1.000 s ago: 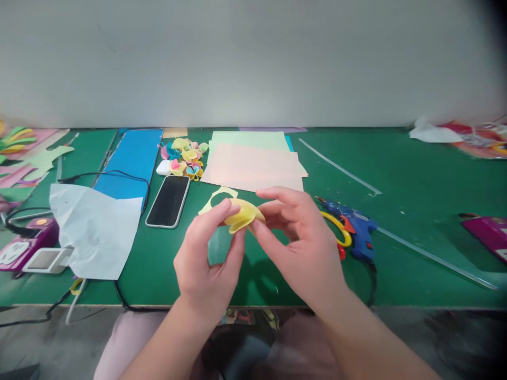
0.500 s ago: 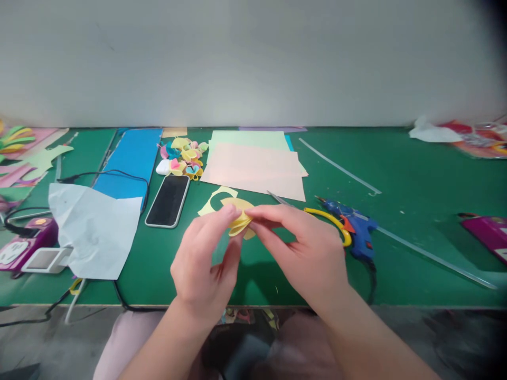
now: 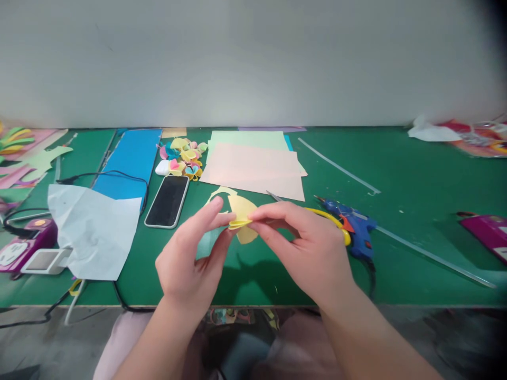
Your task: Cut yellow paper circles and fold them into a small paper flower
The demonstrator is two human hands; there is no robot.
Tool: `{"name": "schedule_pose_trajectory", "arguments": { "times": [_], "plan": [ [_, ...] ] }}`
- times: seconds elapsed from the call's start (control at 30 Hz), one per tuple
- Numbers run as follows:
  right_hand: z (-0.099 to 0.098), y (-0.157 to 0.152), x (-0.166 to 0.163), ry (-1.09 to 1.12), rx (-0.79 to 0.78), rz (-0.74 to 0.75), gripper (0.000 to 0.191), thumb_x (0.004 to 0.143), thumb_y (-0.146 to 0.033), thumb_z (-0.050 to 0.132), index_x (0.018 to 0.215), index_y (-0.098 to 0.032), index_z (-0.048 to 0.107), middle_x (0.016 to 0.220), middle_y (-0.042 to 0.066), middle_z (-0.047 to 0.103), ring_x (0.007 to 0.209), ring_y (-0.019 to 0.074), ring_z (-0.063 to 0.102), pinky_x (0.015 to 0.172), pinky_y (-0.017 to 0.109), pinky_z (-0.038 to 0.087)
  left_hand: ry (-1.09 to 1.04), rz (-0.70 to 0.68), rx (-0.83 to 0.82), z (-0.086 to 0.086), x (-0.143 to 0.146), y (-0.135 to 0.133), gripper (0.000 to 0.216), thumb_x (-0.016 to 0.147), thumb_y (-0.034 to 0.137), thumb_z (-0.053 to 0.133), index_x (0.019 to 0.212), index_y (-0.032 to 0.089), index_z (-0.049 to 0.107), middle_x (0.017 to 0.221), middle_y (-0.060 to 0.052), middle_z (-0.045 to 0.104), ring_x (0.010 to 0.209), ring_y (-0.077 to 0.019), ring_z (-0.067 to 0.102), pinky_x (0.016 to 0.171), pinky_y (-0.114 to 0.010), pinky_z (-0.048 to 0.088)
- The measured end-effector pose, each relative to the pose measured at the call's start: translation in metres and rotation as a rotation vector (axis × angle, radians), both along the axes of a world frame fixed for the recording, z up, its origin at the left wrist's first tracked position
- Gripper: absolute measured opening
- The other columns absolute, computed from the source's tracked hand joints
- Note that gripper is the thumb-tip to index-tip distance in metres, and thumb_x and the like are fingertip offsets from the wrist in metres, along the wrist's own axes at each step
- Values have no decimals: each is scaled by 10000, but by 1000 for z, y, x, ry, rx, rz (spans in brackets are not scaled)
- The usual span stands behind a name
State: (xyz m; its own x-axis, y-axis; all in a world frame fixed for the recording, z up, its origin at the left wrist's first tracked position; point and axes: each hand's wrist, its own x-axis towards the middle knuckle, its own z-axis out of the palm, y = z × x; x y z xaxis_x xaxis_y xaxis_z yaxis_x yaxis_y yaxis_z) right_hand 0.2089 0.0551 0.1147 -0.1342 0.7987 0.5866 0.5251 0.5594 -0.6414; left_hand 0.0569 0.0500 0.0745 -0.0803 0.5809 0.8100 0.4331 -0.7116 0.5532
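Note:
A yellow piece of thin sheet, paper or foam, [image 3: 241,207] is gathered into folds between my hands, with parts fanning out above and below. My right hand [image 3: 311,248] pinches the gathered part between thumb and fingertips. From the other side, my left hand [image 3: 192,258] has its thumb and a finger closed on the folds, its index finger lifted. A yellow offcut with a curved cutout [image 3: 222,193] lies on the table just behind. Yellow-handled scissors [image 3: 324,212] are partly hidden behind my right hand.
A blue glue gun [image 3: 358,232] lies right of my hands, beside clear glue sticks [image 3: 428,253]. Pastel sheets [image 3: 253,163] sit ahead; a phone [image 3: 167,201] and small coloured flowers [image 3: 186,155] are to their left. White paper [image 3: 99,232] and a purple power strip [image 3: 31,245] lie farther left.
My left hand has shifted slightly left and lifted its index finger. The yellow piece has turned, its folds now flatter and its upper and lower parts spread more. My right hand keeps its pinch.

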Motion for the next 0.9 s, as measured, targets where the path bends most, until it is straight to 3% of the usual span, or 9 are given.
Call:
{"name": "schedule_pose_trajectory", "arguments": {
  "times": [0.23, 0.37, 0.63, 0.9],
  "plan": [
    [-3, -1, -1, 159, -117, 51, 131, 799, -147, 659, 892, -240, 650, 836, -35, 733, 680, 111, 695, 610, 194, 575, 56, 0, 22, 5, -5, 3, 613, 699, -10, 687, 1215, 297, 567, 925, 18, 709, 791, -119, 668, 735, -241, 566],
    [-2, -2, -1, 115, -99, 21, 153, 800, -118, 649, 906, -229, 655, 829, -31, 733, 695, 112, 694, 578, 180, 563, 129, 14, 27, 8, -7, 3, 461, 686, -6, 702, 1070, 244, 662, 909, 6, 705, 760, -102, 651, 658, -188, 553],
    [0, -2, -2, 42, -29, 21, 124, 801, -119, 653, 873, -220, 658, 831, -19, 742, 683, 120, 693, 611, 197, 572, 69, 19, 25, 8, -7, 2, 370, 692, -16, 697, 955, 244, 689, 843, 30, 711, 716, -92, 636, 635, -201, 540],
    [-3, -2, -1, -20, 53, 36, 167, 813, -79, 628, 893, -225, 641, 911, -3, 746, 772, 137, 701, 718, 233, 567, 193, 39, 21, 9, -10, 4, 451, 691, 31, 718, 1075, 261, 663, 879, 8, 703, 698, -103, 631, 613, -204, 545]
  ]
}}
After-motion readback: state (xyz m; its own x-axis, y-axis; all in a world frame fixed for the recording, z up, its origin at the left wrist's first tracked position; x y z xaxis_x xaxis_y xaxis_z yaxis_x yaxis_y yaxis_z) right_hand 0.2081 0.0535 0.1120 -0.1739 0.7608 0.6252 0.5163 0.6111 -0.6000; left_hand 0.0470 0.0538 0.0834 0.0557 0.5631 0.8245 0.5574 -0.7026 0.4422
